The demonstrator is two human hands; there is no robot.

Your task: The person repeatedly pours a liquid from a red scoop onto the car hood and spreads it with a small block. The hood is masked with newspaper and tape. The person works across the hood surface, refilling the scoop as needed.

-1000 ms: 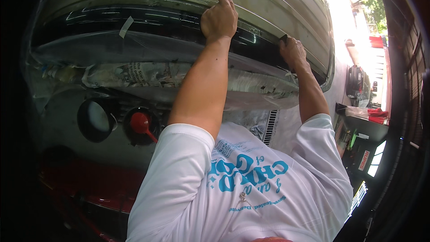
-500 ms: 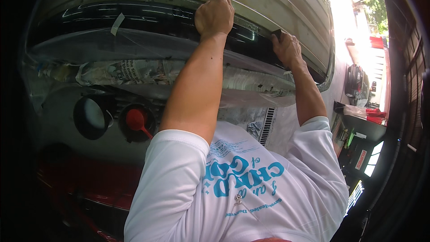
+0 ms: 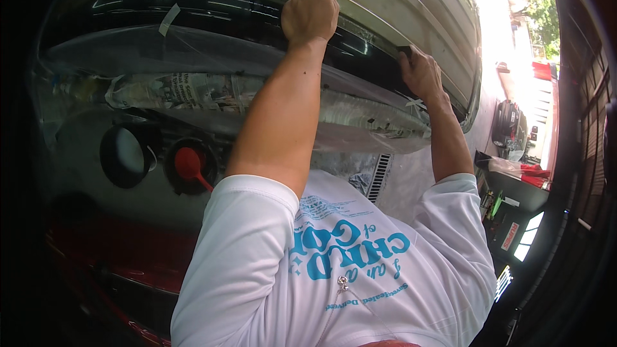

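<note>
A large pale-tan vehicle roof panel (image 3: 385, 9) with long raised ribs fills the top, bordered by a glossy black strip (image 3: 212, 16). My left hand (image 3: 310, 13) is curled closed against the panel's edge above that strip; whatever its fingers hold, if anything, is hidden. Farther right, my right hand (image 3: 421, 72) grips a small dark block (image 3: 405, 51), pressed to the panel near the black strip. Clear plastic film (image 3: 212, 51) hangs below the strip, with a piece of pale tape (image 3: 169, 19) on it.
Newspaper-wrapped covering (image 3: 186, 90) runs below the film. On the floor at left stand a dark bucket (image 3: 106, 154) and another container holding a red dipper (image 3: 188, 164). A red car (image 3: 128, 250) is at lower left; a floor grate (image 3: 379, 177) and a parked dark car (image 3: 508, 122) lie rightward.
My right hand has slid a little to the right along the panel with the dark block. My left hand has shifted slightly upward.
</note>
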